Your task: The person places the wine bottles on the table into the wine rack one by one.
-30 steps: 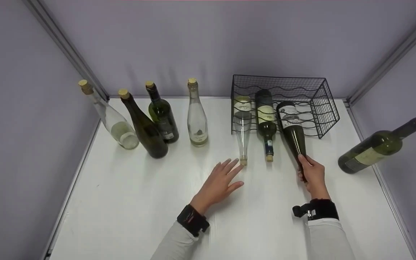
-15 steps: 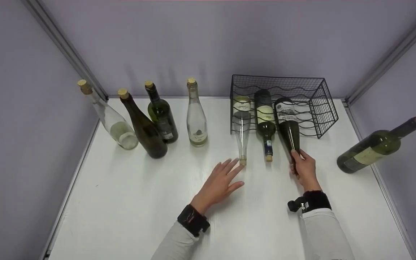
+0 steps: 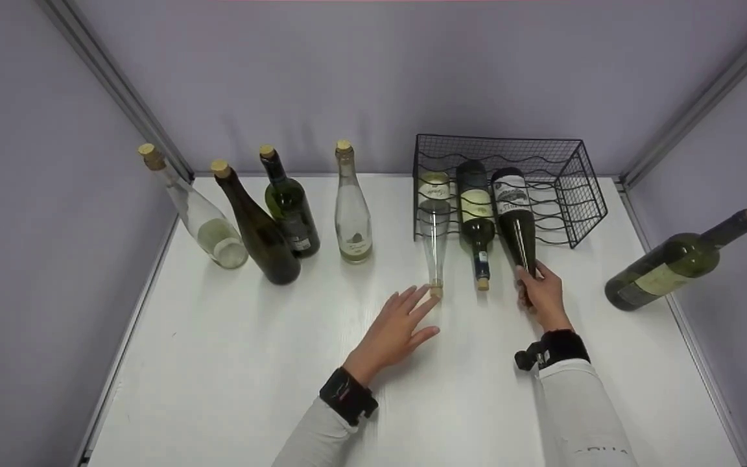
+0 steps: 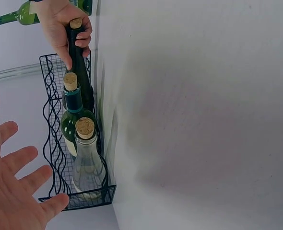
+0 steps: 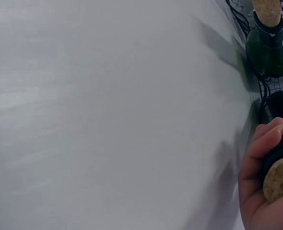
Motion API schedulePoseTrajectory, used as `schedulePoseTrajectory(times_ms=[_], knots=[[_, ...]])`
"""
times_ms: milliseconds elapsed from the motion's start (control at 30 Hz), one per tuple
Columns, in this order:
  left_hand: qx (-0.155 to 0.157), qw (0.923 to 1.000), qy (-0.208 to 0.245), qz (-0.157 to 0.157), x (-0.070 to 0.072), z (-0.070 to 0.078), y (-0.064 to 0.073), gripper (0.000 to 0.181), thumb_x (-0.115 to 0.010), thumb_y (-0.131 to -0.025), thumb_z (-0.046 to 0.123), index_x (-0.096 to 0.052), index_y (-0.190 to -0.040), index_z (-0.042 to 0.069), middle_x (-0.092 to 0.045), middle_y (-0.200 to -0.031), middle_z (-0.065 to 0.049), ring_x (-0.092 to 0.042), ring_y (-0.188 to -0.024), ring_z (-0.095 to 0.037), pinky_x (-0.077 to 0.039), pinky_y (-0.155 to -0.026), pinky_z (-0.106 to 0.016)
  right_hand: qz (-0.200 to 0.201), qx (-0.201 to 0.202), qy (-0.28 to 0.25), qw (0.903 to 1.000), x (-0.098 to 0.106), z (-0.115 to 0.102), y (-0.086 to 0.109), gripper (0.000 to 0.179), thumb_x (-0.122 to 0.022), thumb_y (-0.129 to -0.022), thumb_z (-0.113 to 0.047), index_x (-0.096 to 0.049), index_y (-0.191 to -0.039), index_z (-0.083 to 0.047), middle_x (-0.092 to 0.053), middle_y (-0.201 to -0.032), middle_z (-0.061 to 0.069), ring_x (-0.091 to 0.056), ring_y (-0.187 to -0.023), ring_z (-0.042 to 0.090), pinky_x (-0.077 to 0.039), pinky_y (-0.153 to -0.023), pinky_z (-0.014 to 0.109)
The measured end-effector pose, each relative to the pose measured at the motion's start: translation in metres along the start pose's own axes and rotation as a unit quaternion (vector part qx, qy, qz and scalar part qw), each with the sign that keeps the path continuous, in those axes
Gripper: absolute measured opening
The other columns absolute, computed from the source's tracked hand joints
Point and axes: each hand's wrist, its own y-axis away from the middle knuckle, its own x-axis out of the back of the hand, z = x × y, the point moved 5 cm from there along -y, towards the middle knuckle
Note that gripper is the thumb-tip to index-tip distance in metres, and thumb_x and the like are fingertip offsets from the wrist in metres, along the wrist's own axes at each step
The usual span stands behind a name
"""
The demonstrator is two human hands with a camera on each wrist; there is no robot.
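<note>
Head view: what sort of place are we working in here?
Probably a small test or recording booth, though no sign says so: plain greyish wall panels joined by metal corner strips enclose a white table on three sides, and the person wears black wrist devices.

The slender dark green bottle [image 3: 517,227] is smooth, glossy glass; its white label [image 3: 511,197] looks like paper. The round tan stopper [image 5: 279,180] in its mouth is cork, matt and pitted. The slim colourless bottle [image 3: 435,224] is clear, shiny glass, and the broad-shouldered green bottle [image 3: 478,229] is shiny glass too. The rectangular black rack [image 3: 581,194] looks like thin metal wire, with fine mesh sides. The white worktop [image 3: 250,376] is smooth, with a soft sheen. The flat grey-lilac walls [image 3: 373,78] look matt, edged with grey metal strips [image 3: 118,91]. The light grey sleeves [image 3: 584,402] are matt cloth.
</note>
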Motion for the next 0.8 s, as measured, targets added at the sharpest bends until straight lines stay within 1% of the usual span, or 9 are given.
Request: schedulePoseTrajectory(times_ms=[133, 233, 367, 467, 533, 667, 800], knots=[[0.001, 1.0000, 0.004, -0.003, -0.001, -0.001, 0.000, 0.063, -0.033, -0.102, 0.056, -0.038, -0.153, 0.019, -0.025, -0.160, -0.003, -0.024, -0.145, -0.025, -0.020, -0.116, -0.048, -0.001, 0.003, 0.007, 1.0000, -0.002, 0.000, -0.004, 0.071, -0.067, -0.095, -0.029, -0.031, -0.155, -0.018, -0.063, -0.079, 0.005, -0.054, -0.051, 0.008, -0.045, -0.045, 0.025], [0.002, 1.0000, 0.006, -0.004, -0.001, -0.001, 0.000, 0.063, -0.033, -0.102, 0.056, -0.038, -0.153, 0.019, -0.025, -0.160, -0.003, -0.024, -0.145, -0.025, -0.020, -0.116, -0.048, -0.007, 0.002, 0.009, 0.9999, -0.004, -0.002, -0.007, 0.072, -0.068, -0.095, -0.026, -0.030, -0.156, -0.018, -0.063, -0.077, 0.005, -0.055, -0.051, 0.009, -0.046, -0.045, 0.025], [0.004, 1.0000, 0.003, -0.007, 0.000, 0.000, 0.000, 0.063, -0.033, -0.102, 0.056, -0.037, -0.153, 0.019, -0.025, -0.160, -0.003, -0.024, -0.145, -0.025, -0.019, -0.116, -0.047, -0.011, -0.006, 0.006, 0.9999, -0.006, -0.004, -0.009, 0.070, -0.064, -0.097, -0.027, -0.028, -0.156, -0.019, -0.061, -0.077, 0.005, -0.055, -0.052, 0.008, -0.047, -0.045, 0.025], [0.003, 1.0000, -0.001, -0.009, -0.001, 0.000, -0.001, 0.063, -0.033, -0.102, 0.056, -0.037, -0.153, 0.019, -0.025, -0.160, -0.003, -0.024, -0.145, -0.025, -0.019, -0.116, -0.047, -0.013, -0.012, 0.021, 0.9996, -0.007, -0.006, -0.009, 0.068, -0.061, -0.098, -0.030, -0.027, -0.157, -0.020, -0.058, -0.078, 0.005, -0.054, -0.053, 0.008, -0.046, -0.046, 0.025], [0.003, 1.0000, -0.004, -0.009, -0.001, 0.000, -0.001, 0.063, -0.033, -0.102, 0.057, -0.037, -0.153, 0.020, -0.025, -0.160, -0.003, -0.024, -0.145, -0.025, -0.020, -0.116, -0.047, -0.017, -0.014, 0.031, 0.9993, -0.008, -0.008, -0.010, 0.064, -0.059, -0.099, -0.033, -0.030, -0.155, -0.019, -0.057, -0.080, 0.005, -0.054, -0.055, 0.009, -0.046, -0.048, 0.025], [0.002, 1.0000, -0.007, -0.006, 0.000, 0.001, -0.001, 0.061, -0.034, -0.102, 0.055, -0.038, -0.152, 0.020, -0.026, -0.160, -0.004, -0.025, -0.145, -0.025, -0.021, -0.116, -0.047, -0.025, -0.017, 0.043, 0.9986, -0.010, -0.010, -0.012, 0.052, -0.054, -0.101, -0.037, -0.039, -0.147, -0.017, -0.054, -0.081, 0.005, -0.053, -0.058, 0.010, -0.047, -0.050, 0.027], [-0.004, 0.9999, -0.010, -0.001, 0.000, 0.001, 0.000, 0.060, -0.035, -0.103, 0.054, -0.038, -0.152, 0.020, -0.028, -0.159, -0.005, -0.026, -0.145, -0.025, -0.023, -0.115, -0.048, -0.033, -0.019, 0.047, 0.9982, -0.011, -0.011, -0.013, 0.043, -0.052, -0.101, -0.041, -0.045, -0.134, -0.014, -0.052, -0.081, 0.005, -0.053, -0.058, 0.011, -0.046, -0.052, 0.027]])
